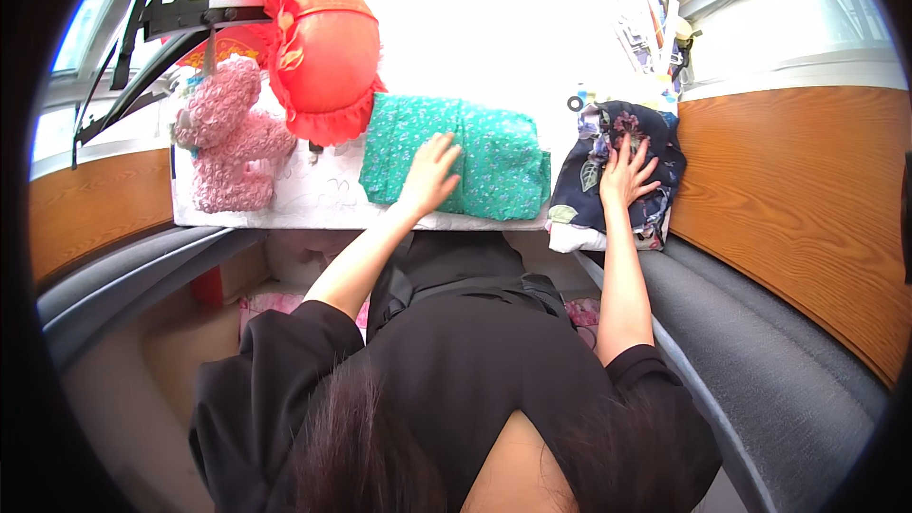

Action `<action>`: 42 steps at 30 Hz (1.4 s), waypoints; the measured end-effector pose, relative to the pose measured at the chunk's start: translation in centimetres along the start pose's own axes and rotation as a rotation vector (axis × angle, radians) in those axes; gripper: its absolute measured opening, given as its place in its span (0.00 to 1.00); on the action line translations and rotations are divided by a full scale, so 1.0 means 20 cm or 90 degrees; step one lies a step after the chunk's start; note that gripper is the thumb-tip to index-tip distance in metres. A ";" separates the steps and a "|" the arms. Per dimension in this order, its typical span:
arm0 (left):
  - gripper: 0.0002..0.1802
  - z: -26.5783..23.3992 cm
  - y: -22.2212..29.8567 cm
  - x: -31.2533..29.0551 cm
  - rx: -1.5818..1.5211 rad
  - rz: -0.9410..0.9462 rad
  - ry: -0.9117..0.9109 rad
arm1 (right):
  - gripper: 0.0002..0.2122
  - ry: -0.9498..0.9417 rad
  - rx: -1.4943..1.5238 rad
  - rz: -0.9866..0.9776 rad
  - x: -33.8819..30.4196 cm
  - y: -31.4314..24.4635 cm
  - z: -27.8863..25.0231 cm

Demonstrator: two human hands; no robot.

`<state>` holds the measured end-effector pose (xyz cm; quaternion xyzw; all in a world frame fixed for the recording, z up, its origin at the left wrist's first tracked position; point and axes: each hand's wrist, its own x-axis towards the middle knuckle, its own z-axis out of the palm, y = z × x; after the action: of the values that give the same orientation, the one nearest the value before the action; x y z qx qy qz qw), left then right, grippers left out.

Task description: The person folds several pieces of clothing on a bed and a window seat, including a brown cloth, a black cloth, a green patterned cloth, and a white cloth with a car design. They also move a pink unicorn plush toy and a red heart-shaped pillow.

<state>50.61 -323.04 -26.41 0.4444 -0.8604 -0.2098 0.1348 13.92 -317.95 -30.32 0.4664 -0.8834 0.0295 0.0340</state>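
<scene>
A folded green cloth (503,157) with a small floral print lies flat near the front edge of the white table. My left hand (432,176) rests on its left part, palm down, with the fingers stretched out. To the right lies a pile of folded cloth topped by a dark navy floral cloth (579,185), its lower layers whitish at the front. My right hand (627,174) lies flat on this dark cloth with its fingers spread. Neither hand grips anything. What is under the top layers is hidden.
A red ruffled cushion (328,62) and a pink fluffy plush toy (228,142) stand at the left of the white table (323,199). A black arm-like stand (204,14) reaches in above them. Wooden panels (788,180) and grey padded seats (750,332) flank the table.
</scene>
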 end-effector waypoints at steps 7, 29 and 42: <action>0.46 0.03 -0.45 -0.36 -0.033 -0.437 0.235 | 0.23 -0.054 0.545 -0.233 -0.31 -0.51 -0.26; 0.28 -0.14 -0.51 -0.34 -0.784 -0.675 -0.032 | 0.23 -0.660 1.031 0.263 -0.55 -0.80 -0.14; 0.40 -0.37 0.58 0.90 -0.433 0.054 -0.085 | 0.24 -0.196 1.542 0.420 -0.66 0.05 -0.69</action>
<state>35.24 -333.65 -13.62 0.3232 -0.7658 -0.5074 0.2273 20.99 -305.37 -17.79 -0.0449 -0.3591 0.7699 -0.5257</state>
